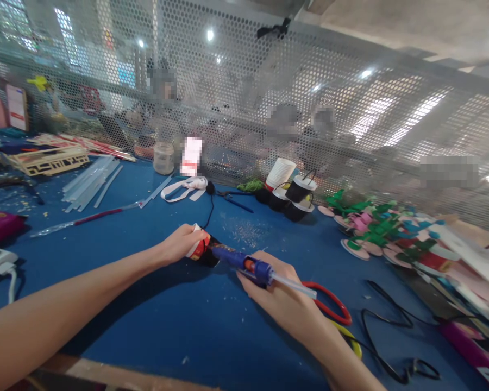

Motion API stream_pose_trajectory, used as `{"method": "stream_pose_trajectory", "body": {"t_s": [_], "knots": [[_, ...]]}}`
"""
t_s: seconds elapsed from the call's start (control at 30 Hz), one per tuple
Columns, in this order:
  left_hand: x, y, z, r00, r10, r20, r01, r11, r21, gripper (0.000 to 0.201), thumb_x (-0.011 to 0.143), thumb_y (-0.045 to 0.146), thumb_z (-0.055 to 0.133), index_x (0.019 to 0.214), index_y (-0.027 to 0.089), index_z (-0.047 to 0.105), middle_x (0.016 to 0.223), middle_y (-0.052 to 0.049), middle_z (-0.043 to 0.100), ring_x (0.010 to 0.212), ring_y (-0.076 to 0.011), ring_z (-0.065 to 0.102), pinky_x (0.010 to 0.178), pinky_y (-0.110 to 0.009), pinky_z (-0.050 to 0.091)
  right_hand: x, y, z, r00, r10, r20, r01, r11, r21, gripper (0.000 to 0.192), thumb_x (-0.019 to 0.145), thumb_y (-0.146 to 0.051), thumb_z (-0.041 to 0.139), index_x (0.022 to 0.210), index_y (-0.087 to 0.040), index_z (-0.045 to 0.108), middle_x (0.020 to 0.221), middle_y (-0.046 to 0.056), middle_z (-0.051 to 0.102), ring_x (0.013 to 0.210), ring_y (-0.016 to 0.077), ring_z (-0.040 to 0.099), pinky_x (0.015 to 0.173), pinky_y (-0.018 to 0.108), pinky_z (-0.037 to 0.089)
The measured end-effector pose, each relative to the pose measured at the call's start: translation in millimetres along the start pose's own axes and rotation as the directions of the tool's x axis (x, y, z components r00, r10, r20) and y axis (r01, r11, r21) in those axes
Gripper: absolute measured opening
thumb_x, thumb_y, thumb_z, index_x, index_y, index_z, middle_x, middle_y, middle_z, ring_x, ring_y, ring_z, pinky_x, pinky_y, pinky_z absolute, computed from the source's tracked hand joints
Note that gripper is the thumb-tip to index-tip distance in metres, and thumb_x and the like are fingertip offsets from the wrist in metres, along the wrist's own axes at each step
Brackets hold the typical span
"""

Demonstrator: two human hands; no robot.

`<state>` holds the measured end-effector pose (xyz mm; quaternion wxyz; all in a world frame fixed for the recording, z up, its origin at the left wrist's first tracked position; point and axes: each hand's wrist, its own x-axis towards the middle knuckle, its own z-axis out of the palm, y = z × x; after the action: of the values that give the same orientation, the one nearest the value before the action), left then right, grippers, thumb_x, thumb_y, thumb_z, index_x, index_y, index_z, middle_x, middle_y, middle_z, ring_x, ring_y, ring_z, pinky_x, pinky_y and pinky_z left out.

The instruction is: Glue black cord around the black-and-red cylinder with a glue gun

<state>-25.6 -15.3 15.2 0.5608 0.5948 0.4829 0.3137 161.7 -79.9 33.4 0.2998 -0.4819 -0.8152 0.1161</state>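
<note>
My left hand [181, 243] is closed around a small red and white paper cup [201, 245], tipped on its side just above the blue table. Part of the cup is covered in something black, and a black cord [210, 212] runs from it toward a small black ball [210, 188]. In my right hand [275, 282] is a blue glue gun [238, 259], its front end at the black part of the cup. A translucent glue stick [295, 285] sticks out of the gun's back. Whether the nozzle touches the cup is hidden.
Loose glue sticks [90, 182] lie at the left. White ribbon [179, 190], scissors [236, 202], stacked white cups [281, 172] and black-wrapped cups [300, 189] stand or lie along the mesh panel [236, 70]. Green and pink craft pieces [362, 225] and black cable [385, 315] are at right.
</note>
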Motion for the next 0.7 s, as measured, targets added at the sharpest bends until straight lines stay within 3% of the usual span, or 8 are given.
{"method": "stream_pose_trajectory", "body": {"t_s": [0.7], "knots": [[-1.4, -5.2, -2.6, 0.991, 0.116, 0.069, -0.126, 0.976, 0.176, 0.025, 0.068, 0.034, 0.038, 0.053, 0.014, 0.04, 0.049, 0.005, 0.032, 0.045, -0.0065, 0.027, 0.042, -0.019, 0.021, 1.6, 2.6, -3.1, 0.988, 0.144, 0.047, -0.148, 0.984, 0.101, 0.018, 0.072, -0.024, 0.047, 0.056, -0.019, 0.04, 0.047, -0.005, 0.045, 0.041, 0.0088, 0.043, 0.043, 0.021, 0.035]]}}
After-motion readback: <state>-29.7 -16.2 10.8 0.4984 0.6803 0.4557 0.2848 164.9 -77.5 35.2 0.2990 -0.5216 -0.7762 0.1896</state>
